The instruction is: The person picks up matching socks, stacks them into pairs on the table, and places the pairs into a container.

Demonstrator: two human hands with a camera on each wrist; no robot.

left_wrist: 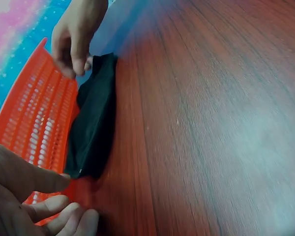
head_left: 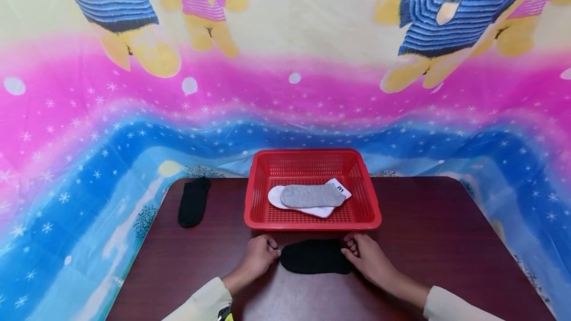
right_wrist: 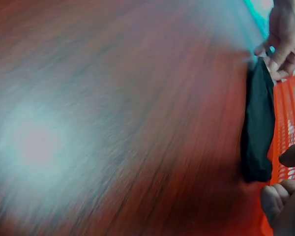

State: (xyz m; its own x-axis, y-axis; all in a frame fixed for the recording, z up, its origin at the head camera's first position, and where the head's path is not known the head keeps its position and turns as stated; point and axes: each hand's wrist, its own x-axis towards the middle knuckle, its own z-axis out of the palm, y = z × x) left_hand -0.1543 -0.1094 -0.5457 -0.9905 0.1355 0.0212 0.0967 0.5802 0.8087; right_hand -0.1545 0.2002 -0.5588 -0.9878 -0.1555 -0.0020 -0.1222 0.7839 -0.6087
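A black sock (head_left: 314, 256) lies lengthwise across the table in front of the basket, between the two hands. With thumb and fingers, my left hand (head_left: 260, 254) pinches its rounded left end. At the opposite end, my right hand (head_left: 368, 256) holds the edge with curled fingers, its thumb over the black cloth. The right wrist view shows the sock (right_wrist: 258, 123) narrow and edge-on beside the basket wall; exact fingertip contact at its near end is hard to make out there.
The red plastic basket (head_left: 312, 226) stands just beyond the hands. Inside it a grey sock (head_left: 312, 195) lies over white socks (head_left: 321, 211). A second black sock (head_left: 194, 202) rests at the table's far left. A printed cloth (head_left: 290, 98) hangs behind the dark wooden table (head_left: 428, 232).
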